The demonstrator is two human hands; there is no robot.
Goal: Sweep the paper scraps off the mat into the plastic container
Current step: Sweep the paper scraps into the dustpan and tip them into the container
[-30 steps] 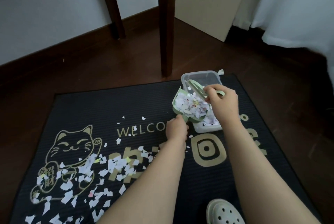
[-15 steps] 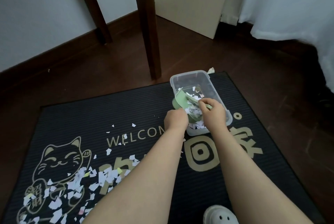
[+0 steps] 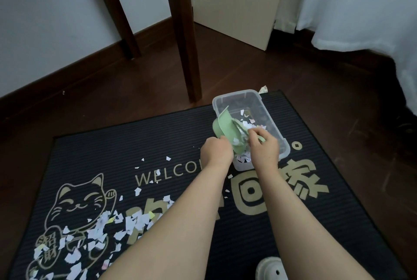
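Left hand: curled round green dustpan — tipped over container.
Right hand: fingers grip small brush.
Scraps: many on mat.

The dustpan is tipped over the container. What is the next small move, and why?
Probably one stroke of the brush in the right hand, pushing the scraps on the dustpan down into the plastic container: the left hand holds the pan tilted over it, and paper sits on its lip. The pile on the mat comes afterwards.
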